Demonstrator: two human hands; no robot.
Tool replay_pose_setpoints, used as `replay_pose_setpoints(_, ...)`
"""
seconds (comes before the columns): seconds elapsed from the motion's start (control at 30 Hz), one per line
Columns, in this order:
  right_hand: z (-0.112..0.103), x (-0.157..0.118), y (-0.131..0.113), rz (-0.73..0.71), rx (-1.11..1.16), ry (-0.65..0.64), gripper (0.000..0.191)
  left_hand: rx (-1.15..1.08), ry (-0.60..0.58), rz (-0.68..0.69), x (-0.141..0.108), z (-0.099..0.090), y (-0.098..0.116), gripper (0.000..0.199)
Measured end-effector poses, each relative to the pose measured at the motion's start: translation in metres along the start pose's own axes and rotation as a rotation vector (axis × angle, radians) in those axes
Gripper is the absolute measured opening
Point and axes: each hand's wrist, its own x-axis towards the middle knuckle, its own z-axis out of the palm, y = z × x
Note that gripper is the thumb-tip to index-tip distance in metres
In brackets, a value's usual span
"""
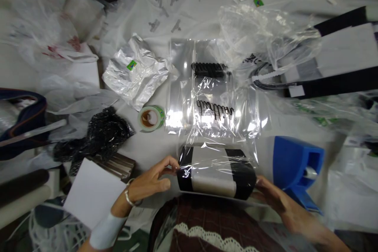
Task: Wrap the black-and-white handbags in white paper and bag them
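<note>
Left hand (147, 183) pinches the left end of a black-and-white bundle (215, 175) in a clear bag (218, 118); right hand (277, 201) grips its right end, fingers closed on it, at the near bench (141, 153) edge. Blue dispenser (297, 165) just right; tape roll (151, 118) and black mesh (103, 132) left. Farther back: crumpled white bag (134, 71), loose clear plastic (265, 31).

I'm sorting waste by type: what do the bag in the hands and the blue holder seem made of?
The bag looks like thin clear plastic film: see-through, wrinkled, with bright glare. The blue holder looks like rigid moulded plastic, smooth and matte, though the look alone cannot confirm it.
</note>
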Motion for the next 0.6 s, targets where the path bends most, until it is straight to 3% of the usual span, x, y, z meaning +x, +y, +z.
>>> replay_pose_setpoints(0.07,0.008,0.012,-0.009,0.071,0.068,0.06,0.084,0.064,0.03,-0.006,0.001,0.004,0.005,0.05)
replay_pose_setpoints(0.17,0.023,0.031,-0.02,0.173,0.075,0.248,0.065,0.264,0.193,-0.052,0.005,0.016,0.006,0.047)
replay_pose_setpoints(0.27,0.036,0.043,-0.027,0.171,0.066,0.396,0.067,0.41,0.292,-0.056,0.012,0.027,0.004,0.047)
replay_pose_setpoints(0.47,0.045,0.049,-0.047,0.051,-0.005,0.44,0.062,0.618,0.46,0.042,0.035,0.031,0.0,0.035)
replay_pose_setpoints(0.6,0.033,0.047,-0.058,-0.024,-0.026,0.275,0.053,0.547,0.413,0.1,0.052,0.021,-0.006,0.035)
